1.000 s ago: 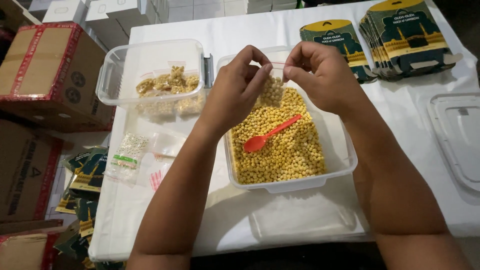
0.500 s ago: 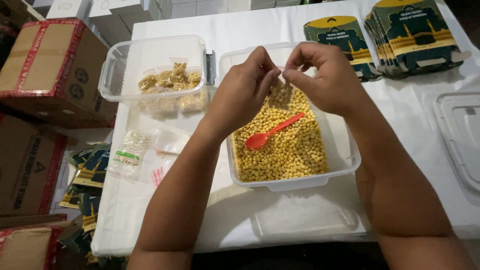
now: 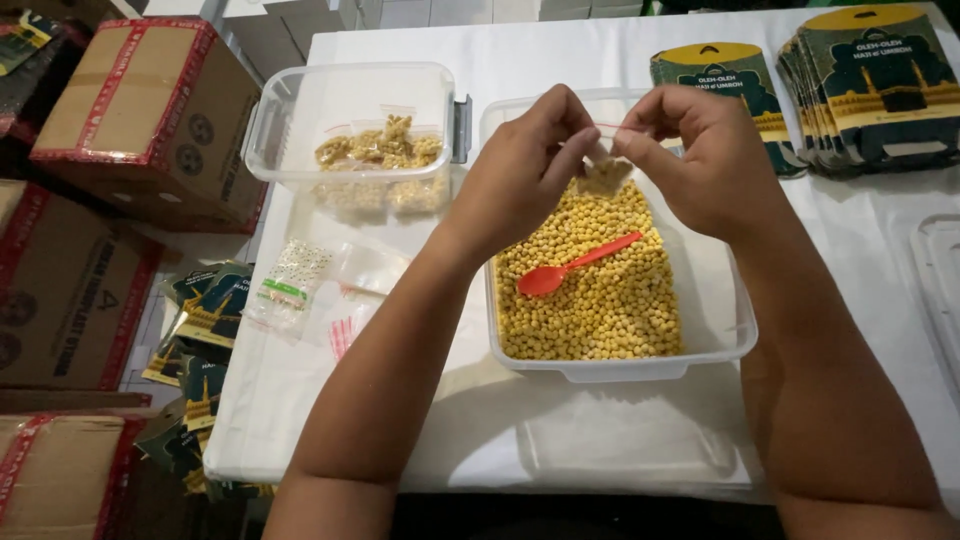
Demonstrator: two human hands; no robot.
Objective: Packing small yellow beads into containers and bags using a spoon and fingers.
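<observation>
Head view: a small clear bag (image 3: 603,172) partly filled with yellow kernels is being pinched at its top edge between the left hand (image 3: 520,175) and the right hand (image 3: 700,155), both clamped on it and nearly touching. The bag is hanging upright, its long axis running top to bottom, mouth pointing up, over the far end of a clear tub (image 3: 722,340) of yellow kernels on the white table (image 3: 400,420). A red spoon (image 3: 572,268) is lying on the kernels, its handle pointing toward the right hand. A second tub (image 3: 300,110) holding filled bags is sitting to the left.
</observation>
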